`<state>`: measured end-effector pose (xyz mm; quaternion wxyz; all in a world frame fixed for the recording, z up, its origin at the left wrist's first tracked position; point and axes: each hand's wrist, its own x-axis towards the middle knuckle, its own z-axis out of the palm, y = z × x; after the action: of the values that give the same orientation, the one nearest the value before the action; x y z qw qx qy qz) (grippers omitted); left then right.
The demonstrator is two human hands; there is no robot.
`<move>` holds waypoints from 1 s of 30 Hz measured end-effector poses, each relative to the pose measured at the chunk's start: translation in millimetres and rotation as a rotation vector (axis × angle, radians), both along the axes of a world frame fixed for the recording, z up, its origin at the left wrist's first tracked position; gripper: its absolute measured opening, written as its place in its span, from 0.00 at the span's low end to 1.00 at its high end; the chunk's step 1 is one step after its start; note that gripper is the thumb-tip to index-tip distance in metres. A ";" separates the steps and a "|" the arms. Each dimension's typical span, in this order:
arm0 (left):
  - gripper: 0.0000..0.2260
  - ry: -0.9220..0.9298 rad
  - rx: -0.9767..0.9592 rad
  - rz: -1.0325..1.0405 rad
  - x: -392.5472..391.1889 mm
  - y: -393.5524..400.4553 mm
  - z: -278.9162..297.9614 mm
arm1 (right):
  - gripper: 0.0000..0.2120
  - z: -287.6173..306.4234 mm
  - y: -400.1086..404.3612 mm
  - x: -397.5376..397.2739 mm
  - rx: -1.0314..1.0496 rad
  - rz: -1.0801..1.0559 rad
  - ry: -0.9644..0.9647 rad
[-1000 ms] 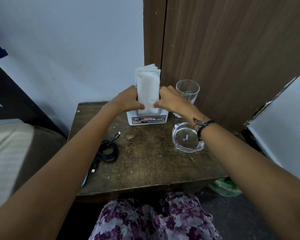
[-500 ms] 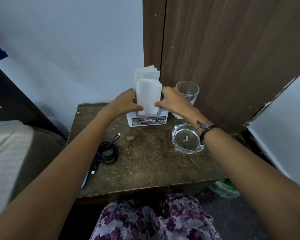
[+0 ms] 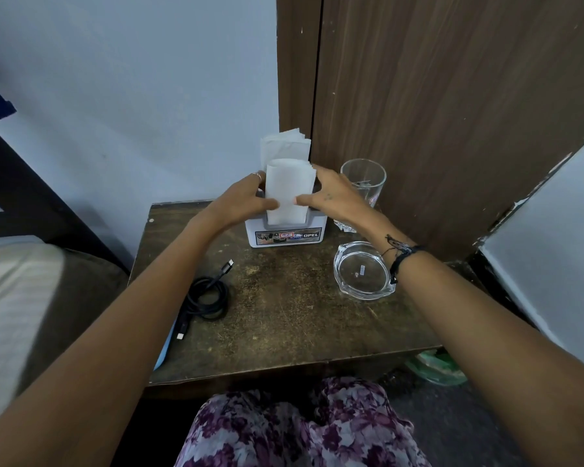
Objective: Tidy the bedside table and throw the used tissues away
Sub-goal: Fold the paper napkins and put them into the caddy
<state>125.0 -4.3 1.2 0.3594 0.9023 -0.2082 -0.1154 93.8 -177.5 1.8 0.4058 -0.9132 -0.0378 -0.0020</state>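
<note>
A white tissue holder (image 3: 285,235) with an OPEL label stands at the back of the dark wooden bedside table (image 3: 284,332). A folded stack of white tissues (image 3: 289,188) sits upright in its front slot, with taller tissues (image 3: 284,144) behind. My left hand (image 3: 241,202) grips the stack's left side, thumb across its front. On the right side my right hand (image 3: 334,198) holds it, thumb on the front.
A clear drinking glass (image 3: 364,183) stands right of the holder, and a glass ashtray (image 3: 363,271) in front of it. A coiled black USB cable (image 3: 206,296) lies at the table's left. A bed is on the left, a green bag (image 3: 435,365) on the floor at right.
The folded tissue stack has gone lower into the holder's front slot, both hands moving down with it.
</note>
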 end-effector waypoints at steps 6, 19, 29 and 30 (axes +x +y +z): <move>0.13 -0.050 0.075 0.035 3.2 1.5 -2.7 | 0.20 -8.2 1.7 -3.1 -0.036 -0.059 -0.091; 0.14 -0.060 0.091 0.034 5.0 2.2 -4.1 | 0.13 -12.4 0.5 -6.4 -0.029 -0.112 -0.126; 0.26 -0.216 -0.120 0.160 -23.3 -0.5 -1.6 | 0.26 -12.0 3.4 -27.8 0.002 -0.240 -0.299; 0.25 -0.274 -0.149 0.201 -31.6 1.0 -1.2 | 0.25 -12.5 4.9 -32.5 -0.005 -0.269 -0.354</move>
<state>93.4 -3.2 0.0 0.4034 0.8967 -0.1721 0.0608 61.2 -172.6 -10.7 0.3865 -0.8965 0.0139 -0.2161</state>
